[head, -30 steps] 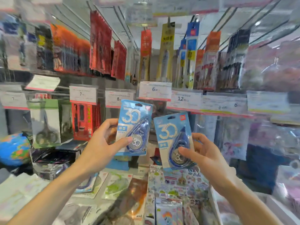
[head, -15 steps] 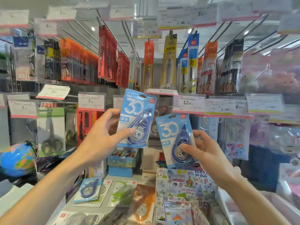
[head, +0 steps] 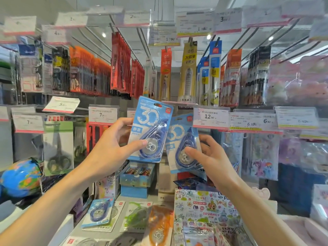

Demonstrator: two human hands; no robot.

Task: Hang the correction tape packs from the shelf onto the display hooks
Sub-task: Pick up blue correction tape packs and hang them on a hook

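The left hand grips a blue correction tape pack, thumb on its front, raised before the price tags. Just right and slightly lower, the right hand pinches a second blue pack; the two cards overlap. More packs lie on the near shelf below.

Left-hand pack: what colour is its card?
Light blue with a white "30", on the correction tape pack in the left hand; head view.
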